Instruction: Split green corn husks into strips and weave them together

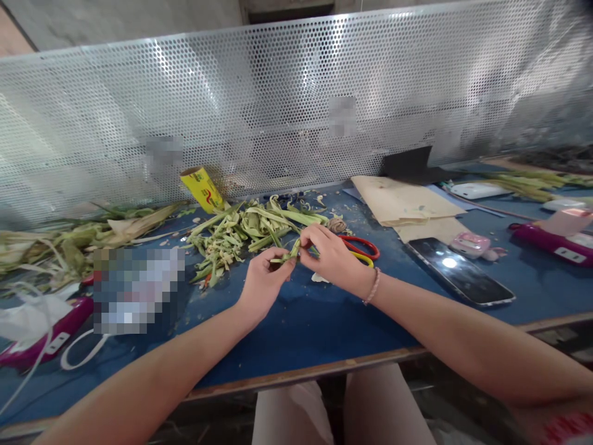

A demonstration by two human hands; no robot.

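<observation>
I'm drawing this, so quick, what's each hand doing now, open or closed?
Left hand: closed, pinching a narrow, pale-green leafy strip.
Right hand: closed, fingertips pinching the same strip.

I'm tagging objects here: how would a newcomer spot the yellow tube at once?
Start with the perforated metal panel running across behind the blue table. Near its foot, left of the middle, just behind the heap of green plant strips, a short tube stands tilted. Its bright yellow printed side and open brown end set it apart from the green pieces beside it.
</observation>
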